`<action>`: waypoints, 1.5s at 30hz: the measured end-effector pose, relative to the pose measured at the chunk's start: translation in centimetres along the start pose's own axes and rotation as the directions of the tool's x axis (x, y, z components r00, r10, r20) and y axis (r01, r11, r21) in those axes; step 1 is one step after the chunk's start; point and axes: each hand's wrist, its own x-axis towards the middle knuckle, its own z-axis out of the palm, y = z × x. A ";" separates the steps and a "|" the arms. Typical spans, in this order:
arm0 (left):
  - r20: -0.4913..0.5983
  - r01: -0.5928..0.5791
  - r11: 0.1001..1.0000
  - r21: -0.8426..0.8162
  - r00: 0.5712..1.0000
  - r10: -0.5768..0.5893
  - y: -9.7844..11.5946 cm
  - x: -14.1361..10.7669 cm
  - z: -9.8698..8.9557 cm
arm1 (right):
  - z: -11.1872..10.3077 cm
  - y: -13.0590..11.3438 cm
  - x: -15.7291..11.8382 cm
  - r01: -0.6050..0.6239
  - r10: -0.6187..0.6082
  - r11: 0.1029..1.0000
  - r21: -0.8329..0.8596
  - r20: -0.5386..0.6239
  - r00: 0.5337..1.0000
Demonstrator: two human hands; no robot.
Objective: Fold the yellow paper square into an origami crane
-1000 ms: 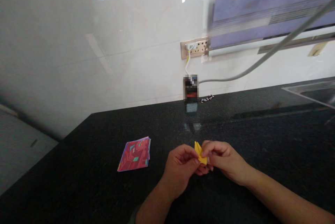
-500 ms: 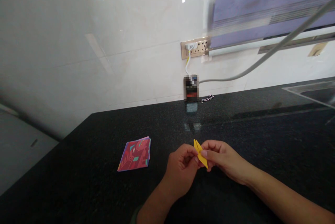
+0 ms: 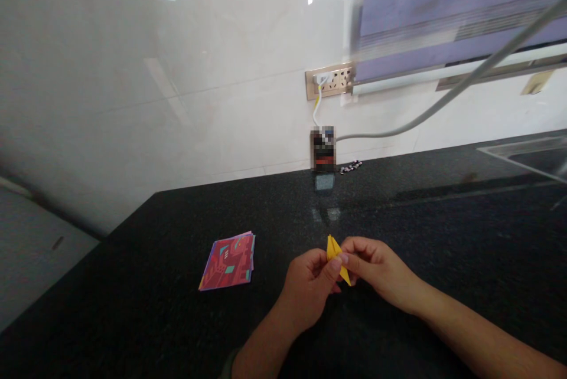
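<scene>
A small piece of folded yellow paper (image 3: 333, 247), narrow and pointed at both ends, is held just above the dark countertop. My left hand (image 3: 312, 284) pinches it from the left, its thumb lying across the middle of the paper. From the right, my right hand (image 3: 376, 270) grips the same piece between thumb and fingers. The two thumbs come close together on the near face. Fingers behind the paper are partly hidden. To the left lies a stack of patterned red and pink paper sheets (image 3: 228, 262).
Against the wall stands a small blurred-out box (image 3: 323, 150), with a beaded string (image 3: 351, 167) beside it. A white cord runs up to a wall socket (image 3: 329, 80), and a grey hose (image 3: 434, 108) crosses to the right. A sink edge (image 3: 509, 157) shows at far right.
My left thumb has moved up onto the face of the folded paper, near my right thumb. My right hand has hardly moved, and the sheet stack is unchanged.
</scene>
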 end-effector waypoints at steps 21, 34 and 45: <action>-0.088 -0.064 0.976 0.206 0.993 0.084 -0.5 -0.2 0.3 | 0.9 0.6 -0.3 0.082 -0.104 0.980 -0.181 -0.114 0.988; 0.135 0.163 0.858 -0.486 0.985 -0.111 -0.4 0.0 -0.1 | 1.1 -0.1 -0.7 0.190 -0.192 0.981 -0.038 -0.099 0.976; 0.087 0.166 0.954 -0.251 0.985 -0.148 -0.1 -0.1 0.1 | 0.6 -0.2 -0.5 0.123 -0.119 0.990 0.075 -0.055 0.991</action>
